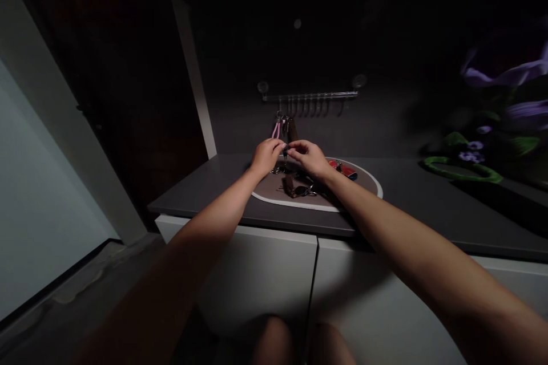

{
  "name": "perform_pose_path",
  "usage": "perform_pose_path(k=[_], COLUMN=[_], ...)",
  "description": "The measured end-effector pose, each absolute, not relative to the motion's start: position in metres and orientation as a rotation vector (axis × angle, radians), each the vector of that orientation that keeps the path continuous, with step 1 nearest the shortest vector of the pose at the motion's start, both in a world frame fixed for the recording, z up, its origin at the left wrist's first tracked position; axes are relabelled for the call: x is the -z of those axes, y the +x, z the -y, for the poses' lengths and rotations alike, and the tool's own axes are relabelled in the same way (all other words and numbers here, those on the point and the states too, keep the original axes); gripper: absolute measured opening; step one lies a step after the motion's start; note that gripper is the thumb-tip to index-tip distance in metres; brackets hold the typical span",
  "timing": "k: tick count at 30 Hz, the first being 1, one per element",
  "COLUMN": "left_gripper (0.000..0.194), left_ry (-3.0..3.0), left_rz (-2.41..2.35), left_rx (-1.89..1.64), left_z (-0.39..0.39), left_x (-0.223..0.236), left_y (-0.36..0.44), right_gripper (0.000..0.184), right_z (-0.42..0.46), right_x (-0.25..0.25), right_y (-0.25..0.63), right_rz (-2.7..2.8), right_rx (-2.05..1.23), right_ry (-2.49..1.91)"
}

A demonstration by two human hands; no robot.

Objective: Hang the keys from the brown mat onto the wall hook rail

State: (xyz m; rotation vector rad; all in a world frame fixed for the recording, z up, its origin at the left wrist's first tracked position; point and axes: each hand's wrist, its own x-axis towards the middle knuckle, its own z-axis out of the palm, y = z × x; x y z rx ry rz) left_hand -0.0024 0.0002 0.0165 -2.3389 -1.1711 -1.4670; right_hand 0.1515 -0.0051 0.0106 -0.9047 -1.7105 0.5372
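Observation:
Over an oval mat [274, 197] with a white rim, both hands meet with their fingertips close together. My left hand [266, 157] is closed in a pinch on a small dark piece [285, 151], which looks like part of a key set; dim light hides its exact kind. My right hand [312, 159] pinches the same piece from the other side. Beneath the hands, a brown key holder [290, 186] and a bunch of keys on rings [310, 190] lie on the mat. A red item [342, 169] lies beyond my right wrist.
On the dark back wall is a clear rail [310, 96] with several hooks. Keys with a pink strap [277, 129] and a brown strap [293, 130] hang at its left end. Purple artificial flowers [473, 151] and a green ring [462, 170] stand right on the grey counter [411, 205].

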Motion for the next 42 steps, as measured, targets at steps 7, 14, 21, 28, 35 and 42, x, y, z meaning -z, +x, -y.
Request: perform_pose_path(k=[7,14,21,28,35,42], left_gripper=[0.018,0.02,0.02,0.026,0.028,0.027], left_ry=[-2.364,-2.423,-2.451,-2.334,-2.257,-2.228], left_rz=[1.163,1.229,1.157,1.265,1.453,1.551], left_rx=[1.531,1.493,1.54,1.507,1.321,1.203], left_z=[0.001,0.006,0.007,0.004,0.004,0.005], left_x=[-0.017,-0.018,-0.017,-0.016,-0.016,-0.017], left_y=[-0.001,0.001,0.005,0.002,-0.004,-0.005], right_gripper=[0.024,0.027,0.023,0.024,0.03,0.024], right_z=[0.009,0.007,0.006,0.005,-0.006,-0.023], right_x=[-0.014,-0.014,-0.014,-0.017,-0.028,-0.067], right_y=[0.151,0.153,0.156,0.163,0.165,0.156], right_rz=[1.707,1.706,1.742,1.702,1.44,1.221], right_rx=[-0.536,-0.541,-0.479,-0.407,-0.581,-0.755], right_ry=[-0.877,-0.88,-0.857,-0.845,-0.822,-0.852])
